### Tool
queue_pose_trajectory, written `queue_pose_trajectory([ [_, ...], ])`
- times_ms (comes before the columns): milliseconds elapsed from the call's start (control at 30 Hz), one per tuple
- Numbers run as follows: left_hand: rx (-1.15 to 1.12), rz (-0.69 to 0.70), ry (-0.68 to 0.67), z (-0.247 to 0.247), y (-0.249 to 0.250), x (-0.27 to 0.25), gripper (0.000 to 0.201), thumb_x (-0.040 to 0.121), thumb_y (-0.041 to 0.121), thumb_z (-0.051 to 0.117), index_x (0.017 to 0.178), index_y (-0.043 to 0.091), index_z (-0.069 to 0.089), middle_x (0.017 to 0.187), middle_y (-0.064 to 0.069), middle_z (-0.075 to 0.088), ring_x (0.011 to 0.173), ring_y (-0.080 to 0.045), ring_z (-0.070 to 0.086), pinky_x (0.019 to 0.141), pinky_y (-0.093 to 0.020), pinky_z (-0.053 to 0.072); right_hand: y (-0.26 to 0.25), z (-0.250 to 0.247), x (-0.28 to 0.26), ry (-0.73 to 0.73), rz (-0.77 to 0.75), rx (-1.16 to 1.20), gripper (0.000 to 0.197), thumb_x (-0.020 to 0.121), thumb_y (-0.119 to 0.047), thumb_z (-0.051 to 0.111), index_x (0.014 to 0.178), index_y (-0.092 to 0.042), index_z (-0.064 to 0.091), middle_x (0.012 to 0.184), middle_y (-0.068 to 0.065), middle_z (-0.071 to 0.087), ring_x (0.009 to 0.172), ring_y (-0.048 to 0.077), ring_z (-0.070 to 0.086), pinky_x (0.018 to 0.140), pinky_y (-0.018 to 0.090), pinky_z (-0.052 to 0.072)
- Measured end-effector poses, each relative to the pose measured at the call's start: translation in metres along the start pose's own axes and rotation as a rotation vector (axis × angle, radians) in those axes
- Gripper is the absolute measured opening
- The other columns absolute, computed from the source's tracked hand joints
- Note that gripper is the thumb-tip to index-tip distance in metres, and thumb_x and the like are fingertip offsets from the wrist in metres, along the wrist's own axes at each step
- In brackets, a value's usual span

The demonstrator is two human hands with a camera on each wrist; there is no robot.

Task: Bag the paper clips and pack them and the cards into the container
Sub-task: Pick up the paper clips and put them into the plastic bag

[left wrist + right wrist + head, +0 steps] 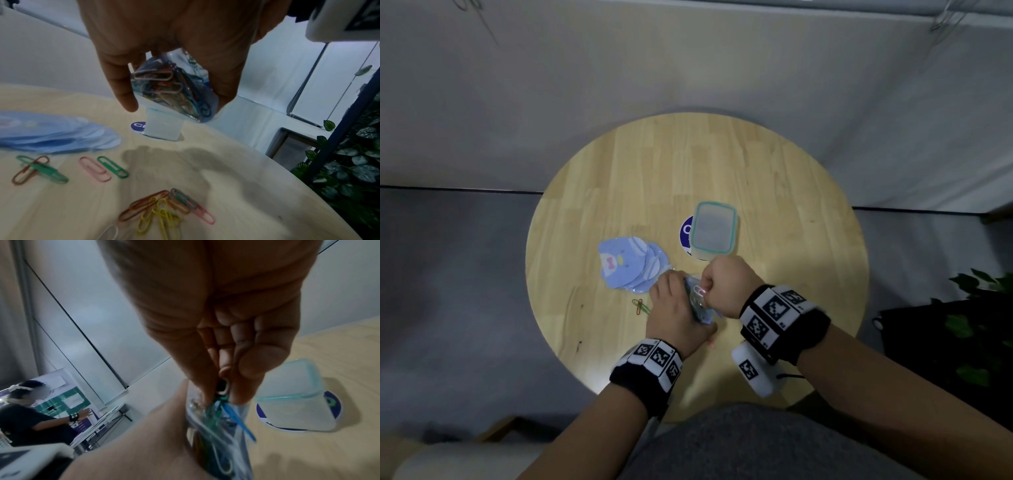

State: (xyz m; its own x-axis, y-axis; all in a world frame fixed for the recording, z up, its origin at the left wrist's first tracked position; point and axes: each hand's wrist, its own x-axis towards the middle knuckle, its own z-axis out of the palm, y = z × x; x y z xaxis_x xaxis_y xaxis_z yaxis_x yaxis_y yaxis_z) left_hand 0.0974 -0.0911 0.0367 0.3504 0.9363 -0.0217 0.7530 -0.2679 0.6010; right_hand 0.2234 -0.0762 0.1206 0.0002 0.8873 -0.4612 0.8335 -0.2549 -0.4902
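A person's left hand (677,310) held a small clear bag (174,86) of coloured paper clips above the near edge of a round wooden table (774,178), fingers curled around its sides, while the right hand (726,286) pinched more clips (216,404) between thumb and fingertips at the bag's open mouth. The bagging looked unfinished: loose paper clips (164,209) lay on the table directly below the left hand, closer to it than to the right, and the left wrist view showed four lying apart to the left and a tangled pile of about eight nearer the camera, too overlapped to count exactly. Just beyond the hands to the left lay a fanned stack of blue penguin cards (631,265), at least four, their exact number unclear. Farther back and slightly right stood one clear container (714,231) with a teal rim, its long side pointing away from the person, resting partly on a round blue and white sticker (686,231). The right hand was nearer the container.
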Motion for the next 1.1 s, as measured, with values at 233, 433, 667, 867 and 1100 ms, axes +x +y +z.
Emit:
queue_pose_trajectory([
  [233,-0.063,-0.032,0.042,-0.009,0.008,0.002,0.072,0.047,0.025,0.077,0.106,0.003,0.042,0.101,-0.010,0.042,0.092,-0.022,0.035,0.079,-0.036,0.039,-0.003,-0.008,-0.002,0.023,0.050,0.209,0.017,0.083,-0.006,0.058,0.088,-0.003,0.074,0.083,0.018,0.074,0.077,0.030,0.067,0.078,0.037,0.057],
  [433,-0.098,-0.086,0.038,-0.013,0.006,0.005,0.075,0.046,0.023,0.078,0.108,0.003,0.042,0.099,-0.002,0.034,0.096,-0.027,0.040,0.084,-0.033,0.036,0.013,-0.021,-0.009,0.094,-0.041,0.322,0.026,0.084,-0.002,0.052,0.100,-0.009,0.072,0.101,0.010,0.074,0.093,0.019,0.067,0.093,0.030,0.050],
  [667,-0.113,-0.079,0.014,-0.013,0.003,0.006,0.077,0.052,0.035,0.073,0.113,0.002,0.040,0.107,-0.011,0.042,0.098,-0.026,0.039,0.085,-0.032,0.034,0.007,-0.006,-0.021,-0.157,-0.218,0.056,0.039,0.082,0.000,0.048,0.112,-0.014,0.068,0.117,0.010,0.069,0.109,0.023,0.061,0.096,0.030,0.046],
  [867,-0.073,-0.168,0.017,-0.024,-0.026,0.002,0.070,0.045,0.029,0.069,0.104,0.002,0.042,0.097,-0.004,0.035,0.094,-0.030,0.043,0.081,-0.040,0.039,0.033,0.020,0.007,0.183,0.058,0.311,0.022,0.078,0.000,0.052,0.079,-0.013,0.070,0.075,0.002,0.067,0.066,0.006,0.061,0.066,0.023,0.048],
  [1100,0.021,-0.211,0.018,-0.031,-0.056,-0.018,0.067,0.048,0.032,0.068,0.103,0.005,0.041,0.099,-0.015,0.044,0.092,-0.035,0.046,0.084,-0.042,0.040,0.055,0.104,0.018,-0.303,0.271,-0.250,0.029,0.086,-0.030,0.059,0.099,-0.005,0.059,0.105,0.016,0.065,0.098,0.034,0.063,0.081,0.033,0.050],
])
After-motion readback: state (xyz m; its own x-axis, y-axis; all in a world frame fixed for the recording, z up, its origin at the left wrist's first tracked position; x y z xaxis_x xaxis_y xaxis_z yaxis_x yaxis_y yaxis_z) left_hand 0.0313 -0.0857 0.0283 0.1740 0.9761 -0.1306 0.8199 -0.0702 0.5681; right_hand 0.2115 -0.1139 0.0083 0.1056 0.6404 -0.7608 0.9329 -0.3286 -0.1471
